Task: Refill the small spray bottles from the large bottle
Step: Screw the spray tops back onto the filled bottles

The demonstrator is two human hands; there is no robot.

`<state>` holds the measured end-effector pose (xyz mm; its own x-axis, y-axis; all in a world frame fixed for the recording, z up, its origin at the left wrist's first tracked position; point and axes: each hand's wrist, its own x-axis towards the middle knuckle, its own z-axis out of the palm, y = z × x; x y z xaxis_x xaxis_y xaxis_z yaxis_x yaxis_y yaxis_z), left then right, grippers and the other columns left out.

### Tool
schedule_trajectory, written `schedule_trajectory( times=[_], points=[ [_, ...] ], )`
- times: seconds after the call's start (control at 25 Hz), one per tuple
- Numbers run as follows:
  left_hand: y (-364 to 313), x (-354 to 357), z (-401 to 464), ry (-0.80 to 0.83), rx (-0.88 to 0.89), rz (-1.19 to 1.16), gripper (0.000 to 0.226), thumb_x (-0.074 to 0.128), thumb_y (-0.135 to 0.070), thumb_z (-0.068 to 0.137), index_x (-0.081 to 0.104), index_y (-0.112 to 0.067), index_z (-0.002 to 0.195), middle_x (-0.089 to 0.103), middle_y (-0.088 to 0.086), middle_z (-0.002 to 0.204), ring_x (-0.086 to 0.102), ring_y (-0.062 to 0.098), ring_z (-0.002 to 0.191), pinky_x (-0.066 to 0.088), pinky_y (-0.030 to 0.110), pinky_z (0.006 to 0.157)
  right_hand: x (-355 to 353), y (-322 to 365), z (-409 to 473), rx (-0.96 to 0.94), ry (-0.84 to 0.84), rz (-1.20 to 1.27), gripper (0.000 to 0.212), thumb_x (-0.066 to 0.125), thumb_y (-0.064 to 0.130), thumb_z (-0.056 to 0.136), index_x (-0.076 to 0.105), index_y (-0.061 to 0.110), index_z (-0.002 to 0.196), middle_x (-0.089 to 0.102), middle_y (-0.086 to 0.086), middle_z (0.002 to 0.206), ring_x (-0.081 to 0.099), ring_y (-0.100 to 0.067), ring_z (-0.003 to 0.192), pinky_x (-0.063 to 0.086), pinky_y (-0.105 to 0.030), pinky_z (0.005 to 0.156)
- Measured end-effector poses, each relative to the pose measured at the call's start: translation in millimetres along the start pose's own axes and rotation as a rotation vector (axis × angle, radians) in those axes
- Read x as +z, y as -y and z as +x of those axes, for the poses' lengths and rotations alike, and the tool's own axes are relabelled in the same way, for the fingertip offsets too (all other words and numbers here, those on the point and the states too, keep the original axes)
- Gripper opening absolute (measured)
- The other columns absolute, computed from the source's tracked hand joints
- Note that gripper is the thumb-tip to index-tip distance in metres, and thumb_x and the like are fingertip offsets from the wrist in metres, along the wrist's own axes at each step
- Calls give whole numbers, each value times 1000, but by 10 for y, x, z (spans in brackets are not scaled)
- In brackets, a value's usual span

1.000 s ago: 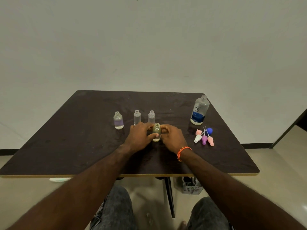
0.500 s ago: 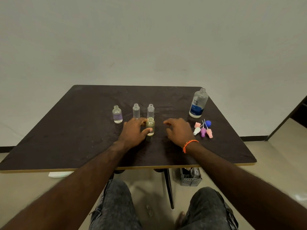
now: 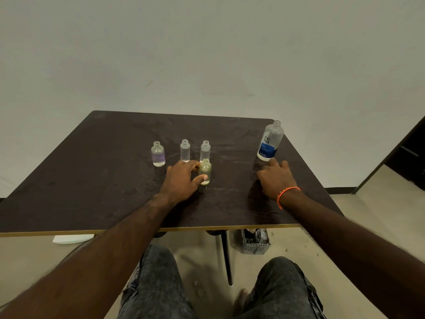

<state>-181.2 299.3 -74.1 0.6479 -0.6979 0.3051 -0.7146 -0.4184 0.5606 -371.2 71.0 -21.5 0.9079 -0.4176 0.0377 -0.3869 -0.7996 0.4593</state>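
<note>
My left hand (image 3: 181, 178) grips a small greenish bottle (image 3: 205, 170) that stands uncapped on the dark table (image 3: 92, 180), thumb in front and fingers behind. Behind it stand three more small uncapped bottles: a purple-tinted one (image 3: 158, 154) and two clear ones (image 3: 185, 150) (image 3: 205, 150). The large uncapped bottle (image 3: 269, 141) with a blue label stands at the far right. My right hand (image 3: 276, 177) lies just in front of it with fingers stretched toward its base, covering the coloured spray caps.
The table's front edge runs below my forearms, and its right edge is close beyond the large bottle. Under the table are a grey plastic basket (image 3: 255, 241), the table leg (image 3: 226, 256) and my knees.
My right hand let go of the greenish bottle and moved right and forward to the large bottle. The left hand kept its hold on the small bottle.
</note>
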Motion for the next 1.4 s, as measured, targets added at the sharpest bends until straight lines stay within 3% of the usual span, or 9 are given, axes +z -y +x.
schedule_trajectory(
  times=[0.36,0.6,0.72,0.88,1.0,1.16,1.4],
  points=[
    [-21,5,-27,-17,17,53,42,69,-52,96,66,-25,128,70,-10,117,59,17,118,43,50,103,-68,46,16,-80,-152,20,14,68,27,92,70,20,104,70,-2,103,53,-24,105,40,-43,93],
    [-101,32,-10,-9,7,10,68,62,-68,93,56,-25,145,66,-6,136,55,19,127,41,53,107,-858,6,-22,34,-427,190,20,62,17,81,75,23,95,73,1,96,62,-29,96,44,-41,87],
    [-141,39,6,-31,21,-14,59,60,-62,97,59,-26,144,69,-4,131,57,21,124,41,54,105,-1274,-37,-26,67,-539,576,22,63,18,84,78,22,100,76,-2,101,68,-28,98,49,-46,93],
    [-143,29,8,-31,-22,-53,56,64,-60,95,63,-28,141,72,-3,125,59,22,121,43,56,106,-1393,55,74,97,-509,1166,20,74,22,81,79,22,100,76,9,97,69,1,87,52,-18,87],
    [-118,45,34,-23,-32,-40,64,54,-73,87,66,-33,136,73,-7,115,63,19,112,49,56,100,-1221,282,113,125,-492,1248,22,74,22,86,78,18,107,77,6,99,66,9,82,48,-4,76],
    [-89,70,63,-22,-34,-45,67,51,-76,85,65,-35,136,74,-9,111,64,17,108,52,55,98,-1158,444,145,105,-516,1242,25,72,22,88,78,16,111,77,4,103,68,1,83,55,-18,82],
    [-63,95,29,-46,-11,-70,58,59,-68,89,65,-36,136,73,-6,116,61,20,113,50,55,100,-1373,449,225,63,-591,1211,22,71,23,84,80,21,103,77,9,99,68,2,85,54,-19,87]
  ],
)
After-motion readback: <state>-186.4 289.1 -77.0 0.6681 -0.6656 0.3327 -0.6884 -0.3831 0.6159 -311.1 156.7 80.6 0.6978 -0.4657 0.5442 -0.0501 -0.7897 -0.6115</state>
